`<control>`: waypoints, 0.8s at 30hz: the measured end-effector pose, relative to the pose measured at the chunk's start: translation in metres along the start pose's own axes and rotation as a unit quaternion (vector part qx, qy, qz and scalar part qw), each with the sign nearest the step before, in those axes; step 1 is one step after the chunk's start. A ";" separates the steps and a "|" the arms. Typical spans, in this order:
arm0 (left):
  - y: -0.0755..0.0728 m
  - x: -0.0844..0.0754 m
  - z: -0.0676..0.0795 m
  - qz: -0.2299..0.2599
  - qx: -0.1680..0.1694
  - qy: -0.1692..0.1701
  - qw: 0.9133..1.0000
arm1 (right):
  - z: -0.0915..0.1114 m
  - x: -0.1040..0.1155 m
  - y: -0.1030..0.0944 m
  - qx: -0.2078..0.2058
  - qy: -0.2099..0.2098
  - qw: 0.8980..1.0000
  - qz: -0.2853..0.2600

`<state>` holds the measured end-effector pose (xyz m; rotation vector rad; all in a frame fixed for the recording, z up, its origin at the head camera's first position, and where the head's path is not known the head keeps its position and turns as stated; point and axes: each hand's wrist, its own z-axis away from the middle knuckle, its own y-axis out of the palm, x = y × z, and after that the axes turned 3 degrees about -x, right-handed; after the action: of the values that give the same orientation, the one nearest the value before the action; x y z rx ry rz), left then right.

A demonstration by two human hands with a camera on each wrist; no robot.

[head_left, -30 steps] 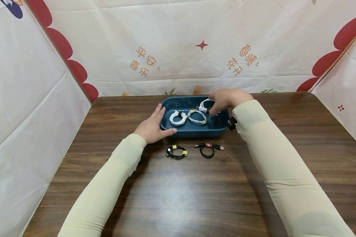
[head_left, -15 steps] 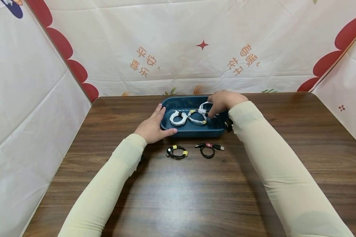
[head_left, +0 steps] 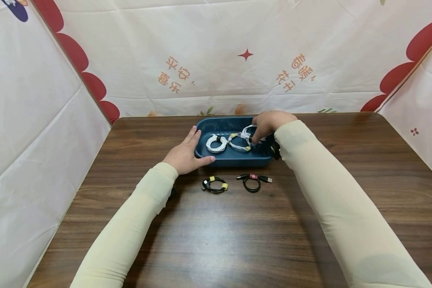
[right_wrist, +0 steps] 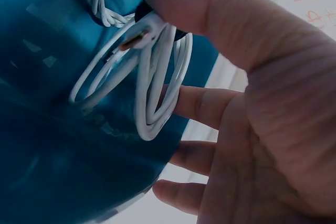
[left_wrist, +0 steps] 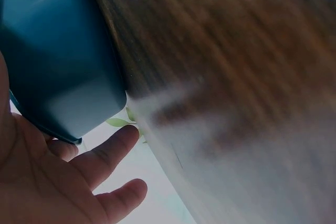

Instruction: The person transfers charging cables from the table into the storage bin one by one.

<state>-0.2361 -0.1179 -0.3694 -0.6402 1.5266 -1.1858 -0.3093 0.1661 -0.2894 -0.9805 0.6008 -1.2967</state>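
A blue bin (head_left: 234, 162) stands at the far side of the brown table. My left hand (head_left: 186, 155) rests against its left end with fingers spread and thumb along the front rim. Inside the bin, at the right, my right hand (head_left: 273, 122) pinches a coiled white cable (right_wrist: 157, 93) by its black tie. That coil's metal plug shows in the right wrist view. Left of it lie a white cable coil with yellow ties (head_left: 239, 149) and a white coil with a black tie (head_left: 209, 144). The left wrist view shows the bin's outer wall (left_wrist: 63, 56) beside the left fingers.
In front of the bin, on the wooden table (head_left: 216, 236), lie a black cable coil with yellow ties (head_left: 215, 190) and a black USB cable with a red tie (head_left: 253, 176). A white printed cloth (head_left: 216, 48) hangs behind and along both sides.
My right hand has shifted a little left and lower within the bin, bringing the white cable close against the yellow-tied coil. The left hand stays at the bin's end.
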 end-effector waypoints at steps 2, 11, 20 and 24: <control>0.000 0.000 0.000 0.000 -0.001 0.001 1.000 | -0.001 0.000 0.000 0.004 0.003 1.000 0.002; 0.001 0.001 -0.001 -0.002 -0.003 0.001 1.000 | -0.003 -0.002 0.000 0.014 -0.001 1.000 0.002; 0.000 0.001 -0.001 -0.001 -0.001 -0.002 1.000 | 0.001 -0.003 -0.004 0.004 -0.014 1.000 -0.016; 0.000 0.000 0.000 0.001 0.003 -0.001 1.000 | 0.008 -0.002 -0.009 -0.017 -0.022 0.999 -0.029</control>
<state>-0.2366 -0.1179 -0.3694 -0.6361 1.5214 -1.1860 -0.3073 0.1701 -0.2782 -1.0591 0.5661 -1.3163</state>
